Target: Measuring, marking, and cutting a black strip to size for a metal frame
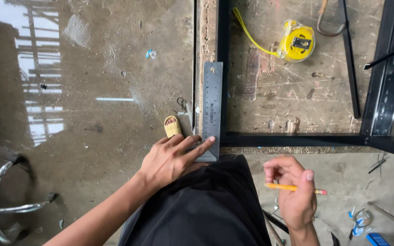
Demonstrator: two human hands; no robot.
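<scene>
A steel try square (211,107) lies flat along a black metal frame (297,139), its long blade pointing away from the person. The left hand (172,159) presses its near end, fingers spread flat. The right hand (295,191) hovers near the lap, fingers pinched on a yellow pencil (292,187) lying crosswise. A yellow tape measure (298,43) rests on scuffed concrete floor (115,127) beyond.

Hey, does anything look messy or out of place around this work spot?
Yes. The floor left of the steel square is wet and mirrors a structure overhead, and torn blue scraps lie by the right hand.
</scene>
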